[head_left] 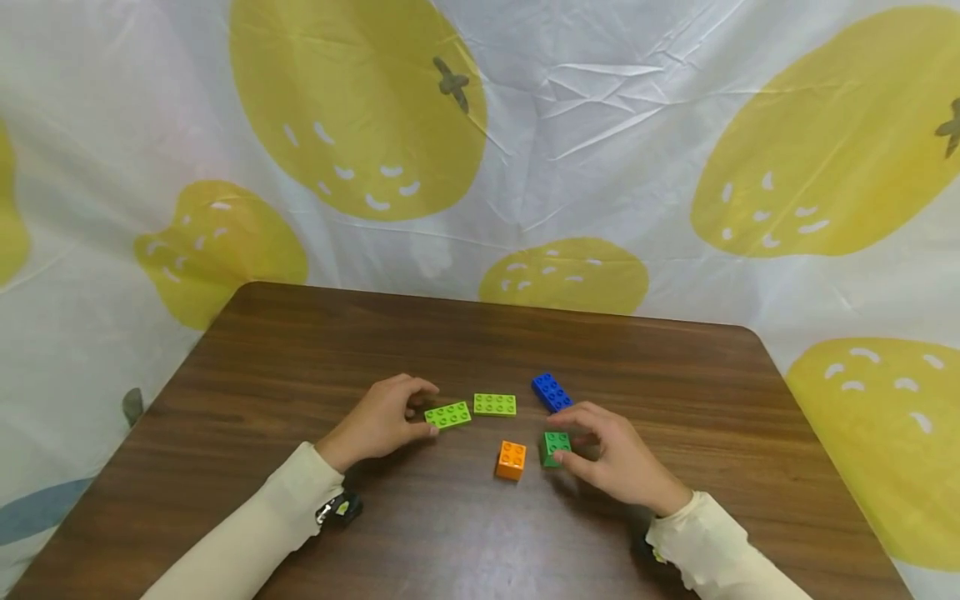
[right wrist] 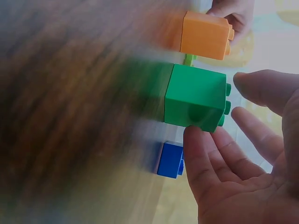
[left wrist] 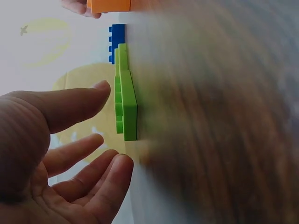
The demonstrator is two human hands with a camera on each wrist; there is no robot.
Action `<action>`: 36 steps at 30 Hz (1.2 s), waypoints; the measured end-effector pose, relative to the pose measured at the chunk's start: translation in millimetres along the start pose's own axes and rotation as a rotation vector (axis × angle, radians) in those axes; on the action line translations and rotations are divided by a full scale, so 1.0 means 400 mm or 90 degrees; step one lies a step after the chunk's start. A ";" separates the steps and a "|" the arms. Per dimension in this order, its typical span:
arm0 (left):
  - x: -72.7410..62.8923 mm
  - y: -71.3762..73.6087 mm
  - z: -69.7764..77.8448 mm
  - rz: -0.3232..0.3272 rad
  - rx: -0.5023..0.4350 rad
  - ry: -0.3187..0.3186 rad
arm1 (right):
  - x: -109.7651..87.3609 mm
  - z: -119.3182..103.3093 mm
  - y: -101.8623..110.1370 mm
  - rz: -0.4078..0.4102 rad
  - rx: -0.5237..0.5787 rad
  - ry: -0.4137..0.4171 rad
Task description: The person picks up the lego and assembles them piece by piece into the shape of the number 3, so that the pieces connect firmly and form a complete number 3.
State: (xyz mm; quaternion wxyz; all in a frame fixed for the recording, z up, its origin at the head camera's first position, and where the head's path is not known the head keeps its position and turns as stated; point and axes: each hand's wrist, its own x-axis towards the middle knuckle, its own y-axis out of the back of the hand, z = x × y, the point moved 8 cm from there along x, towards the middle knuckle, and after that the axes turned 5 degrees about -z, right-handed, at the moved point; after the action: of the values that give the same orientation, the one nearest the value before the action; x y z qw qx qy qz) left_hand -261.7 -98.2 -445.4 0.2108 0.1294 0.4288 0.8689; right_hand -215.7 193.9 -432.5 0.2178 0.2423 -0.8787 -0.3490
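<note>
A lime-green brick (head_left: 447, 415) with two rows of studs lies slightly turned beside my left hand (head_left: 378, 421). The thumb and fingers of that hand are spread apart, with nothing between them in the left wrist view. Around the dark green square brick (right wrist: 196, 95) my right hand (head_left: 618, 454) hovers, thumb on the near side and fingers beyond it. Its fingers are relaxed and not closed on the brick; whether one fingertip touches its side I cannot tell. An orange square brick (head_left: 511, 460) stands just left of the green one.
A second lime-green brick (head_left: 495, 405) lies right of the first, their ends close together. Behind the right hand's fingers is a long blue brick (head_left: 551, 392), set at a slant. All rest on a brown wooden table (head_left: 360, 333), with a fruit-patterned cloth (head_left: 585, 150) hanging behind.
</note>
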 end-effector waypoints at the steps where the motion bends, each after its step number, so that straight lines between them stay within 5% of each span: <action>1: 0.001 -0.001 -0.001 -0.001 -0.007 0.005 | 0.000 0.002 0.000 -0.001 0.000 -0.001; 36: -0.001 -0.010 -0.034 -0.025 -0.034 0.060 | 0.011 0.018 -0.016 -0.055 -0.002 -0.082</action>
State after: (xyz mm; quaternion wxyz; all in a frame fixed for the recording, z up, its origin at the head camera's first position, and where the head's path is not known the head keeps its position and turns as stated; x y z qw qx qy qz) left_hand -265.8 -105.8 -456.7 0.2109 0.0738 0.4174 0.8808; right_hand -221.3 190.9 -440.9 0.1461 0.2569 -0.8788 -0.3746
